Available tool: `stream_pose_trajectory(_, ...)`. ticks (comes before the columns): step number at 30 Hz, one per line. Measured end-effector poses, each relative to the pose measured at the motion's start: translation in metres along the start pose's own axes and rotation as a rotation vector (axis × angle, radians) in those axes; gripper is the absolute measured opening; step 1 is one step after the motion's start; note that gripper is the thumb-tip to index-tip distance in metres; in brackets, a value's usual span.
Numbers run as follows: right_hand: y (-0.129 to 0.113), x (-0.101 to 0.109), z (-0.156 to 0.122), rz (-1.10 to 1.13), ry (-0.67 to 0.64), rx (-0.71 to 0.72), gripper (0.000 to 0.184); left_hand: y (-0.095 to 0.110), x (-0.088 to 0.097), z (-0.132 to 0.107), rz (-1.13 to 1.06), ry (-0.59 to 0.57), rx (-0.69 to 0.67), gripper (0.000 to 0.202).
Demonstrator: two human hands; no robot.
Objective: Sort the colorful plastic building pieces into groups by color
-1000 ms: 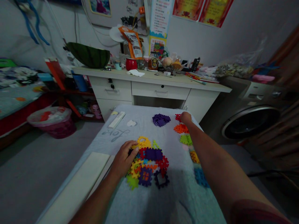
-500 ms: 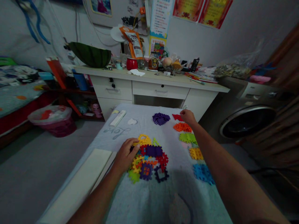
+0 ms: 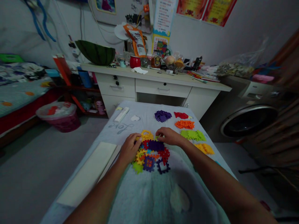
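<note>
A mixed pile of toothed plastic interlocking blocks lies mid-table in purple, red, yellow, orange, blue and green. My left hand rests at its left edge, thumb and fingers apart, touching the pile near a yellow frame-shaped block. At the pile's back right, my right hand has its fingertips closed on a small green interlocking block, partly hidden. Single-colour heaps lie beyond and to the right: purple blocks, red blocks, orange blocks, green blocks and yellow blocks.
A pale cloth covers the table. Along its left side lies a long white board, with a small white box farther back. Behind stands a desk with a watermelon half; a washing machine is at right.
My right hand has come from the red heap back to the mixed pile's green block. My left hand stays at the pile's left. The whole view has shifted slightly.
</note>
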State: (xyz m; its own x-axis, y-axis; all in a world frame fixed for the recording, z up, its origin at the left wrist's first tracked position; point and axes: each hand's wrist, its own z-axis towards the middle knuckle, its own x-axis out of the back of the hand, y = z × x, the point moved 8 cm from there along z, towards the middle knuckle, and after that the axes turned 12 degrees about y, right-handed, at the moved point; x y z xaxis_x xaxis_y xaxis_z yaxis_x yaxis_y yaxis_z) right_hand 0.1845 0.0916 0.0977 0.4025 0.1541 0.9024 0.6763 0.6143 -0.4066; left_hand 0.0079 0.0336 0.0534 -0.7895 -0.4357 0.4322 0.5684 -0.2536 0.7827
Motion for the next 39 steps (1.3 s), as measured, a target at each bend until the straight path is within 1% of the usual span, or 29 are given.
stream_pose_trajectory(2, -0.011, -0.013, -0.004, -0.013, -0.033, 0.045, 0.026, 0.000, 0.001, 0.000, 0.001, 0.008, 0.006, 0.034)
stream_pose_trajectory(4, -0.018, -0.023, -0.008, -0.030, -0.067, 0.079, 0.041, 0.000, 0.000, 0.000, 0.000, 0.005, 0.005, 0.033)
stream_pose_trajectory(6, -0.022, -0.028, -0.012, -0.052, -0.094, 0.090, 0.053, 0.002, 0.000, 0.000, 0.002, -0.001, 0.000, 0.033)
stream_pose_trajectory(7, -0.022, -0.029, -0.014, -0.058, -0.099, 0.091, 0.056, 0.002, 0.000, 0.000, 0.005, -0.005, -0.001, 0.033)
stream_pose_trajectory(9, -0.023, -0.029, -0.017, -0.056, -0.099, 0.089, 0.052, 0.002, 0.000, -0.001, 0.013, -0.008, 0.002, 0.033)
stream_pose_trajectory(13, -0.016, -0.025, -0.019, -0.052, -0.058, 0.041, 0.027, 0.000, -0.002, -0.001, 0.010, -0.007, 0.004, 0.032)
stream_pose_trajectory(15, -0.013, -0.020, -0.020, -0.034, -0.018, 0.015, 0.016, -0.001, -0.003, -0.001, 0.007, -0.008, 0.001, 0.032)
stream_pose_trajectory(17, -0.010, -0.013, -0.020, 0.021, 0.041, -0.011, 0.010, -0.003, -0.004, -0.001, 0.010, -0.011, -0.001, 0.031)
stream_pose_trajectory(20, -0.003, -0.004, -0.021, 0.115, 0.112, -0.103, 0.008, -0.004, -0.004, -0.001, 0.014, -0.010, -0.007, 0.031)
stream_pose_trajectory(22, 0.006, 0.001, -0.021, 0.118, 0.158, -0.175, 0.007, -0.004, -0.004, -0.001, 0.014, -0.012, -0.012, 0.030)
stream_pose_trajectory(24, 0.016, 0.008, -0.021, 0.037, 0.254, -0.235, 0.006, -0.004, -0.004, -0.001, 0.019, -0.019, -0.013, 0.031)
stream_pose_trajectory(26, 0.027, 0.016, -0.022, -0.092, 0.363, -0.291, 0.007, -0.004, -0.005, -0.001, 0.024, -0.026, -0.011, 0.031)
stream_pose_trajectory(28, 0.037, 0.018, -0.026, -0.193, 0.402, -0.331, 0.011, -0.004, -0.004, -0.001, 0.024, -0.024, -0.008, 0.031)
stream_pose_trajectory(30, 0.044, 0.011, -0.028, -0.223, 0.334, -0.316, 0.015, -0.003, -0.004, -0.001, 0.016, -0.020, -0.008, 0.031)
stream_pose_trajectory(32, 0.047, 0.001, -0.031, -0.193, 0.220, -0.262, 0.022, -0.003, -0.003, 0.000, 0.009, -0.016, -0.011, 0.031)
stream_pose_trajectory(34, 0.049, -0.005, -0.034, -0.154, 0.143, -0.217, 0.029, -0.002, -0.003, 0.000, 0.006, -0.013, -0.012, 0.030)
stream_pose_trajectory(39, 0.056, -0.007, -0.032, -0.166, 0.105, -0.175, 0.045, -0.003, -0.004, 0.000, 0.005, -0.021, -0.007, 0.030)
